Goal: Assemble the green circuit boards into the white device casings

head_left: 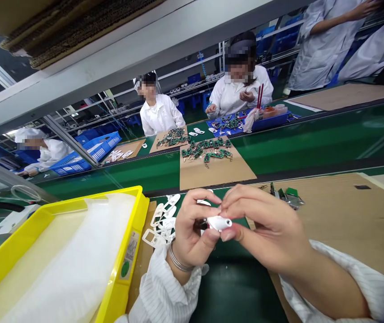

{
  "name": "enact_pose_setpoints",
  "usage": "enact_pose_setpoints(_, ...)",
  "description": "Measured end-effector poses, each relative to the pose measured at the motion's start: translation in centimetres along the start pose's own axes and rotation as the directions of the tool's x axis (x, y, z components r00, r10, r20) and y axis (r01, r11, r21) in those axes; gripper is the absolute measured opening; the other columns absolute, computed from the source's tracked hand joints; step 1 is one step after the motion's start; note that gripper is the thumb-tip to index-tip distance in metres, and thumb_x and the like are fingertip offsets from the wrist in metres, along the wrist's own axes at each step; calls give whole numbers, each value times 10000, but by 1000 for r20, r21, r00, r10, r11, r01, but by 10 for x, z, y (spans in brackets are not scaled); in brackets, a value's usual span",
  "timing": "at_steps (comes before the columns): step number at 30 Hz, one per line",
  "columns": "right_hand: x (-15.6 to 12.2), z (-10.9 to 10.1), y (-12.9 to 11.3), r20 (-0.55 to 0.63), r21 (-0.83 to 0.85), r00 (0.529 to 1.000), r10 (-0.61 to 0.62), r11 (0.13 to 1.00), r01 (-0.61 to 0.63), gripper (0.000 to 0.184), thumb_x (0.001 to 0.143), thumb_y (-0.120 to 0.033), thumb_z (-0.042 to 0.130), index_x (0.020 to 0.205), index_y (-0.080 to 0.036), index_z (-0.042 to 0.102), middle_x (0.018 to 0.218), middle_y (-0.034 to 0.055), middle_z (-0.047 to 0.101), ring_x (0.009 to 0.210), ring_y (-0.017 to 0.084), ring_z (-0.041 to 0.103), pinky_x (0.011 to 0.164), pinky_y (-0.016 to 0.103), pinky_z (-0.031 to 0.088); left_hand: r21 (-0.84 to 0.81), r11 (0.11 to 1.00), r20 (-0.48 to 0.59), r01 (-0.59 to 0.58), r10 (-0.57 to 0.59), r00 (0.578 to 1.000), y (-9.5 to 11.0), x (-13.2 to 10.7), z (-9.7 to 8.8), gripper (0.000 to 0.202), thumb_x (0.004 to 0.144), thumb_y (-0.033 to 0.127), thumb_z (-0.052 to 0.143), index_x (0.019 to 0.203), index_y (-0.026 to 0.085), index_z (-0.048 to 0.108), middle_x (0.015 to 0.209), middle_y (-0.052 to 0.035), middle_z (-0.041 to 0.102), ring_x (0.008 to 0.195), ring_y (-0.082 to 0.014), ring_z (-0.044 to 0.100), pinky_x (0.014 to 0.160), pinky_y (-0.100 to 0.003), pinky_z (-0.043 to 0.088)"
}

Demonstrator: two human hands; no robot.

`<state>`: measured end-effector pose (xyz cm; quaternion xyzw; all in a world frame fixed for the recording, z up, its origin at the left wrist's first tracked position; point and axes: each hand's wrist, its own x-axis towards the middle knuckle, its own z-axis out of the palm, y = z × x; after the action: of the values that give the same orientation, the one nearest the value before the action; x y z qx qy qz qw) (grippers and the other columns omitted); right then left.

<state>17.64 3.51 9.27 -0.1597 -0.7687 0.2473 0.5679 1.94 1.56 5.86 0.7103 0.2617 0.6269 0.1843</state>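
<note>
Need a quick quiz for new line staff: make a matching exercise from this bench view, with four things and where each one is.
Things:
1. white plastic part
2. yellow tray
3. green circuit boards
4. blue basket

Places:
A. beside a co-worker
B. holding a white plastic sheet
C. pinched between the left hand and right hand
D. spread on a cardboard sheet

Pairs: 1-C, 2-B, 3-D, 4-A
</note>
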Motion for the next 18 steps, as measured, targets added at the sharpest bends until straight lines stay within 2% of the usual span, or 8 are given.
enact_pose_setpoints(3, 3, -3, 14, 14, -74, 996, 93, 993, -92, 106, 917, -161, 584, 899, -207, 679, 861, 40, 664, 812, 152, 635, 717, 265, 510, -166, 957, -86, 238, -255, 963, -3, 5, 7, 138, 936, 349, 528, 1032, 250, 536, 1080, -38, 597, 736, -119, 618, 663, -280, 527)
enact_pose_setpoints(6, 4, -6, 36, 56, -195, 948, 314, 935, -298, 211, 941, -165, 478, 1007, -195, 676, 1006, 72, 692, 943, 194, 649, 801, 319, 521, -413, 827, -273, 381, -511, 815, -9, 13, 8, 149, 952, 368, 498, 977, 223, 477, 1102, -27, 605, 559, -57, 570, 527, -212, 475)
enact_pose_setpoints(8, 2, -4, 48, 205, -216, 851, 484, 870, -442, 201, 866, -144, 531, 1004, -193, 668, 1020, 71, 692, 946, 209, 653, 783, 324, 534, -509, 782, -386, 360, -582, 716, -14, 18, 7, 184, 928, 370, 544, 918, 198, 480, 1024, -26, 626, 611, -78, 604, 580, -223, 506)
enact_pose_setpoints(10, -2, 4, 54, 404, -133, 729, 552, 824, -550, 243, 795, -168, 614, 1035, -190, 646, 1017, 66, 687, 921, 209, 659, 754, 309, 548, -569, 757, -445, 321, -612, 654, -16, 20, 8, 208, 894, 365, 600, 897, 192, 485, 953, -20, 635, 657, -96, 620, 628, -242, 531)
enact_pose_setpoints(11, -4, 11, 55, 462, -58, 698, 548, 804, -593, 277, 777, -205, 651, 1053, -185, 630, 1022, 68, 681, 916, 208, 659, 750, 303, 552, -590, 746, -452, 310, -623, 638, -17, 19, 9, 213, 886, 368, 613, 911, 197, 487, 904, -14, 639, 666, -104, 622, 638, -250, 538)
enact_pose_setpoints(12, -6, 18, 56, 470, 28, 698, 540, 781, -624, 301, 771, -258, 679, 1055, -178, 615, 1028, 72, 674, 914, 206, 657, 750, 299, 553, -603, 739, -453, 302, -628, 632, -16, 19, 10, 219, 887, 378, 613, 935, 205, 488, 852, -8, 640, 664, -110, 622, 635, -253, 539)
enact_pose_setpoints(15, -11, 40, 54, 310, 225, 765, 565, 738, -636, 304, 791, -371, 664, 1014, -173, 604, 1033, 82, 650, 939, 213, 639, 749, 300, 537, -597, 748, -452, 292, -613, 648, -14, 14, 18, 238, 906, 410, 587, 997, 216, 484, 746, 1, 637, 637, -110, 616, 615, -239, 534)
enact_pose_setpoints(18, -14, 50, 54, 213, 229, 787, 579, 754, -616, 251, 776, -356, 665, 934, -173, 597, 909, 60, 634, 822, 194, 611, 690, 295, 501, -572, 775, -472, 268, -578, 665, -13, 9, 26, 245, 906, 414, 592, 996, 216, 479, 769, 0, 643, 656, -104, 618, 623, -228, 532)
